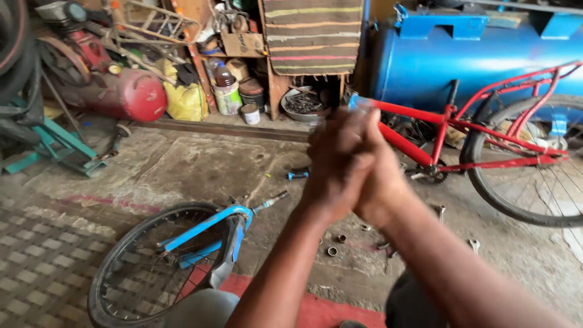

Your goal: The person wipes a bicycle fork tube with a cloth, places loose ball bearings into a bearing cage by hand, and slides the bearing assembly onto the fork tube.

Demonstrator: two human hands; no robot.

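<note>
workshop floor (200,164): rough concrete, stained, cluttered at the back wall.

left hand (334,164) and right hand (379,179) raised in front of the chest, pressed together palm to palm, fingers overlapping; whether anything small sits between them cannot be told. judgement: if the palms are rubbing or rolling something, keep them low over the floor so nothing drops among the loose parts.

just below the hands: small rings and nuts (333,250) scattered on the concrete, a spanner (474,245) to the right. lower left, a blue fork with wheel (182,255) lies flat, stem pointing toward the hands. behind the hands, a red bicycle frame (461,121) with rear wheel stands upright.

containers: metal basin (303,106) holds dark small metal parts. white bucket (228,97) has a bottle standing in it. small tin (250,113), contents unseen. yellow sack (185,100) bulging, closed. red tank (130,94) and blue tank (437,54) both sealed.
</note>
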